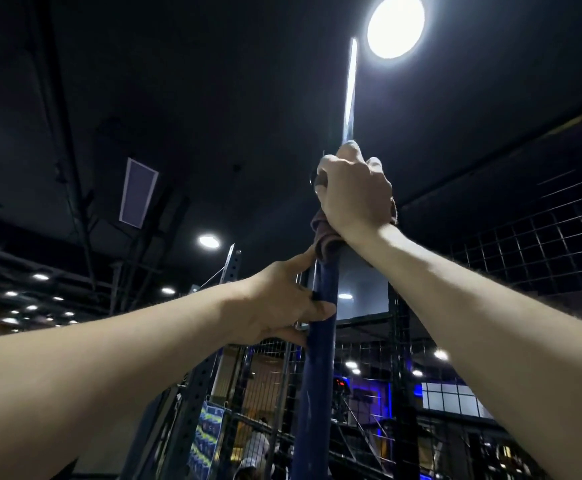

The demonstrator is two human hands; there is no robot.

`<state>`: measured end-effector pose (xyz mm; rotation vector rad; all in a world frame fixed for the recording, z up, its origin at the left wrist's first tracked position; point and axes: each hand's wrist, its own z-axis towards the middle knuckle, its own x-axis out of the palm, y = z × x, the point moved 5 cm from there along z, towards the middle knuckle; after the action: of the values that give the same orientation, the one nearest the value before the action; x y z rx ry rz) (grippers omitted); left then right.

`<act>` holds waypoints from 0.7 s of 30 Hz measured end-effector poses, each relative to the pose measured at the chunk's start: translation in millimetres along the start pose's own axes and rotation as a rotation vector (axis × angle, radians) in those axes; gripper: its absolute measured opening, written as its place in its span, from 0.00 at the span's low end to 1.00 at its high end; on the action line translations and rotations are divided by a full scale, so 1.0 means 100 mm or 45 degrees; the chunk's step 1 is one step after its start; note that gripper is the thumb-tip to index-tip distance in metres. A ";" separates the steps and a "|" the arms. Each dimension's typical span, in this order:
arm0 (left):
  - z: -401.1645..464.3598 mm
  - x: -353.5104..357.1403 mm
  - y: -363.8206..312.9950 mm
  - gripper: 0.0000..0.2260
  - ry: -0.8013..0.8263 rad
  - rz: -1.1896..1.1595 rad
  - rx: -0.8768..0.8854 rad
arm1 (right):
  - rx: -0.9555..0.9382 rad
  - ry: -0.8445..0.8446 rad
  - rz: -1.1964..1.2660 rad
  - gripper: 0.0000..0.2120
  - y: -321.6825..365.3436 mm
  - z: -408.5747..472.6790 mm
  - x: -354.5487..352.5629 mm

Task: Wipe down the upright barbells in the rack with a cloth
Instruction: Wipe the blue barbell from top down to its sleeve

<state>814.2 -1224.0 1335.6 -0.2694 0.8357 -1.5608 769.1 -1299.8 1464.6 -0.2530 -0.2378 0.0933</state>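
- The camera looks steeply upward, so the rack's base and the floor are out of frame
- An upright barbell (317,358) rises through the middle of the view; its lower stretch is dark blue, its upper stretch a thin bright shaft that ends just beside a round ceiling light (395,25)
- The right hand (353,192) is wrapped round the bar high up, fingers curled about it with a cloth (324,242) bunched under the palm — only a brownish fold of the cloth shows below the hand, the rest is hidden
- The left hand (282,303) holds the blue part lower down, thumb lying across the front, index finger stretched up to touch the cloth's lower edge; its other fingers are behind the bar and cannot be seen
- Both forearms run off the bottom edge
- Behind the bar stands a black wire-mesh fence (539,237) and a perforated steel upright (229,268) — whether either belongs to the rack is unclear
- The bottom of the view is dim and blurred; a blue-printed sign (206,434) is illegible
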 end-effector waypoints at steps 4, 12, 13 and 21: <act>0.02 0.01 0.03 0.38 0.017 -0.030 0.013 | 0.337 -0.114 0.468 0.06 -0.32 -0.01 0.07; -0.02 0.00 0.04 0.38 0.041 -0.054 0.015 | 1.010 -0.010 0.979 0.01 -0.55 -0.21 0.29; -0.03 0.00 0.03 0.38 0.055 -0.063 0.017 | 0.880 -0.101 0.871 0.03 -0.53 -0.20 0.21; -0.02 -0.02 0.05 0.38 -0.014 -0.003 0.013 | 0.181 0.021 0.427 0.08 -0.23 -0.09 0.01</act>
<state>817.1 -1221.2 1331.9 -0.2711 0.8187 -1.5641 773.1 -1323.6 1462.3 -0.1503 -0.1696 0.4383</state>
